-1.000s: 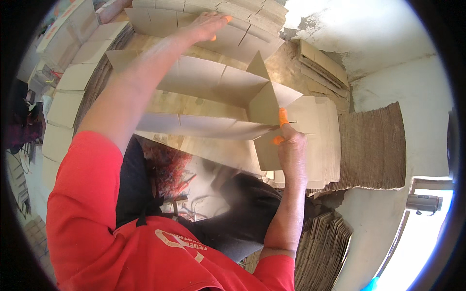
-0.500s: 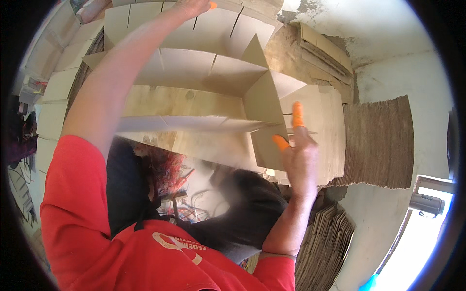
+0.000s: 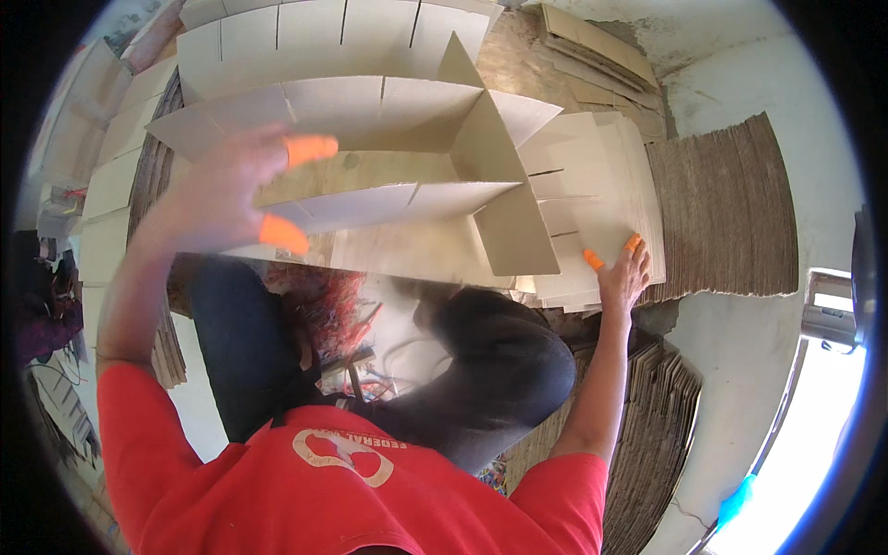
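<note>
Big cardboard divider grid [image 3: 398,176] sits across the person's lap, slotted strips crossing, one upright cross piece [image 3: 504,199] standing on its right end. Far side: flat slotted cardboard sheets [image 3: 342,28]. Right of the grid: stack of flat slotted strips [image 3: 592,199], and beyond that a ribbed corrugated sheet [image 3: 731,213]. More corrugated stock [image 3: 657,435] is piled near right, under the arm.

Left hand [image 3: 227,194] is raised over the grid's left end, fingers spread wide, orange finger caps [image 3: 310,148] on two fingers; it's blurred, so probably just off the cardboard, gripping nothing that shows. Right hand [image 3: 622,273] lies flat, fingers spread, on the near edge of the strip stack, pressing rather than pinching, also with orange caps.

Risks: the grid is loosely slotted and balanced on the knees, so with no hand holding it, it could tip or a cross piece slip out of its slot. The right hand could drag two strips instead of one.

Hidden: grid's near edge and the lap contact are smeared. Red tangle [image 3: 319,301] between the legs is unclear. Left-side stacks are cut off at the rim.
</note>
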A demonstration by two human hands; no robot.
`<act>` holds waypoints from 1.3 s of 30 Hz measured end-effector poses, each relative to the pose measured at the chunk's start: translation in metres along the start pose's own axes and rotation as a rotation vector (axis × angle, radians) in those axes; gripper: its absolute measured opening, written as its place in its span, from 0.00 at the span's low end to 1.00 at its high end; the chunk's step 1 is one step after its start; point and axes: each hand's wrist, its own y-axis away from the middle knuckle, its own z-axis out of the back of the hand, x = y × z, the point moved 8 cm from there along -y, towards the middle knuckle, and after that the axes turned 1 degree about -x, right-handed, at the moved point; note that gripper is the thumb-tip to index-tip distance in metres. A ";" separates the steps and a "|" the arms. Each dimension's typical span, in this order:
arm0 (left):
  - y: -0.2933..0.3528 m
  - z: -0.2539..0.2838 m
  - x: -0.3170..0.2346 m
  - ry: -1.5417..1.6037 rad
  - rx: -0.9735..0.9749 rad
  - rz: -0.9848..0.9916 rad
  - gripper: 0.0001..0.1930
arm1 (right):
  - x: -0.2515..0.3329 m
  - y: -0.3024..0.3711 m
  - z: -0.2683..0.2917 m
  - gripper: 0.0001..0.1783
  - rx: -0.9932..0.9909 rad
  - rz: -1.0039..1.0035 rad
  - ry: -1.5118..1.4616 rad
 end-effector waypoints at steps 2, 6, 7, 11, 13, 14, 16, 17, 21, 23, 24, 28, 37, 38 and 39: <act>0.017 -0.018 0.000 -0.016 0.062 0.112 0.33 | -0.008 -0.005 0.004 0.54 -0.044 0.004 -0.036; 0.037 -0.051 0.018 0.082 0.012 0.290 0.22 | -0.037 -0.018 0.028 0.41 -0.118 -0.105 -0.204; 0.040 -0.055 0.023 0.119 -0.023 0.295 0.18 | -0.048 -0.021 0.029 0.39 -0.095 -0.144 -0.312; 0.029 -0.055 0.013 0.077 -0.122 0.066 0.12 | -0.053 -0.021 0.091 0.31 -0.249 -0.102 -0.540; 0.018 -0.063 0.011 0.087 -0.072 0.040 0.12 | -0.039 -0.016 0.154 0.28 -0.407 0.040 -0.579; 0.015 -0.065 0.019 0.083 -0.100 0.066 0.13 | -0.034 -0.011 0.187 0.26 -0.505 0.133 -0.577; 0.014 -0.066 0.032 0.070 -0.155 0.125 0.14 | 0.005 0.009 0.255 0.27 -0.528 0.236 -0.869; 0.016 -0.062 0.027 0.114 -0.162 0.143 0.14 | 0.018 0.015 0.279 0.27 -0.425 0.157 -0.928; 0.016 -0.052 0.006 0.154 -0.247 0.111 0.15 | 0.086 0.044 0.317 0.31 -0.233 0.393 -1.236; 0.012 -0.056 0.001 0.122 -0.273 0.094 0.15 | 0.115 0.054 0.314 0.32 -0.115 0.451 -1.209; 0.007 -0.060 0.001 0.120 -0.265 0.104 0.14 | 0.127 0.058 0.311 0.32 -0.057 0.479 -1.194; 0.000 -0.064 -0.007 0.121 -0.329 0.031 0.12 | 0.160 0.067 0.304 0.32 0.085 0.581 -1.321; -0.004 -0.061 -0.005 0.107 -0.377 0.076 0.09 | 0.173 0.067 0.300 0.34 0.178 0.541 -1.297; -0.005 -0.061 -0.002 0.113 -0.386 0.072 0.09 | 0.174 0.067 0.299 0.34 0.177 0.556 -1.284; -0.006 -0.062 -0.001 0.120 -0.392 0.064 0.09 | 0.174 0.065 0.298 0.34 0.175 0.567 -1.270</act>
